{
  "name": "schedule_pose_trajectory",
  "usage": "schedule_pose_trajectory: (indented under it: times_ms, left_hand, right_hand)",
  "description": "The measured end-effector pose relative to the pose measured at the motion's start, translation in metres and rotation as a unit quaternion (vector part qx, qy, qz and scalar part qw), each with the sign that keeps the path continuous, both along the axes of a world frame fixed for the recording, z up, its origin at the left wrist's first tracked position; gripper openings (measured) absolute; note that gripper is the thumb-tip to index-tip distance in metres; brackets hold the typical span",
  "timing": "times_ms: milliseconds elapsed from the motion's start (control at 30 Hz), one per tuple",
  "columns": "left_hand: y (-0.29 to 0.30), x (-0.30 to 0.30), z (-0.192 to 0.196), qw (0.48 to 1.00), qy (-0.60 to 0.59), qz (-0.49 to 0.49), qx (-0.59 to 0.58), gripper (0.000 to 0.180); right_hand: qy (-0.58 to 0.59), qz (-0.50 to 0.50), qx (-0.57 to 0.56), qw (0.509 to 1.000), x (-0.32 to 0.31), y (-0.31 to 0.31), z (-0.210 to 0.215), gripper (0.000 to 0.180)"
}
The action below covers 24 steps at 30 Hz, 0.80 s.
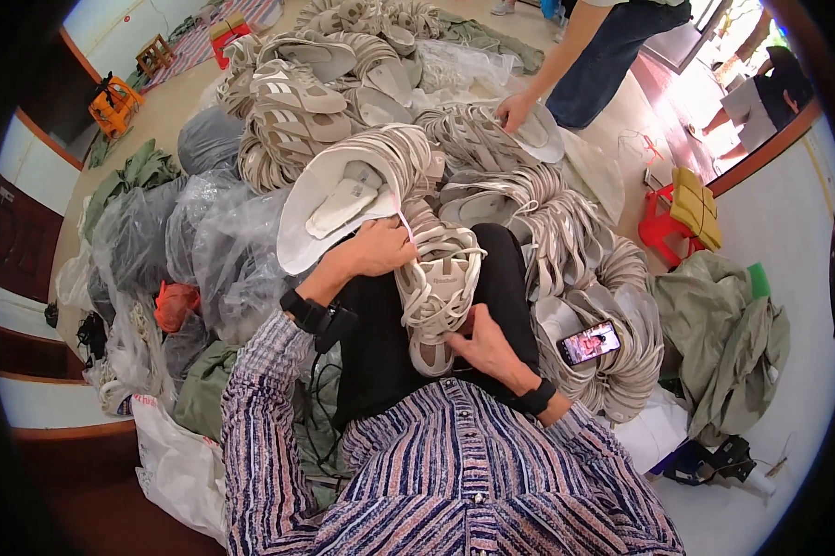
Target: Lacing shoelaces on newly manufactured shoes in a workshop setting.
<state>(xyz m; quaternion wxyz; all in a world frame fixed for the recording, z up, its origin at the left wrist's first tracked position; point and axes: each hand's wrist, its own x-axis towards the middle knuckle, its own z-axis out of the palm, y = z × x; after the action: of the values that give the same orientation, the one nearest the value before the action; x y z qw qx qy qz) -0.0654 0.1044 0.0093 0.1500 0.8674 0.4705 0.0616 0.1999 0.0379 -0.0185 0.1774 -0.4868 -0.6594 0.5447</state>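
A bundle of beige-and-white shoe uppers (442, 271) lies across my lap, its top one crisscrossed with pale laces and its toe toward me. My left hand (385, 247) is closed at the upper's far left side, pinching a thin pale pink lace-like strip (404, 222). Close to the toe, my right hand (488, 345) grips the right edge of the top upper, its fingertips partly hidden. Just beyond my left hand stands a fanned stack of uppers (394, 153), with a white lining and a loose pale insole-shaped piece (345, 206) showing inside.
More bundled uppers (297, 116) pile up ahead. A phone with a lit screen (590, 344) rests on bundles at my right. Clear plastic bags (223, 232) lie left. A co-worker's hand (515, 111) touches a far bundle. A red stool (663, 222) stands right.
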Motion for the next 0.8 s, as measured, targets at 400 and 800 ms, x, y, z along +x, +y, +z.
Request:
schedule_pose_trajectory:
  times_ms: [400, 800]
  left_hand:
    - [-0.016, 0.012, 0.006, 0.939, -0.251, 0.141, -0.187, 0.058]
    - [-0.017, 0.019, -0.004, 0.989, -0.033, 0.141, 0.025, 0.049]
  right_hand:
    - [-0.003, 0.035, 0.166, 0.985, -0.018, 0.094, 0.030, 0.042]
    - [0.089, -0.060, 0.032, 0.994, 0.006, 0.084, 0.026, 0.040]
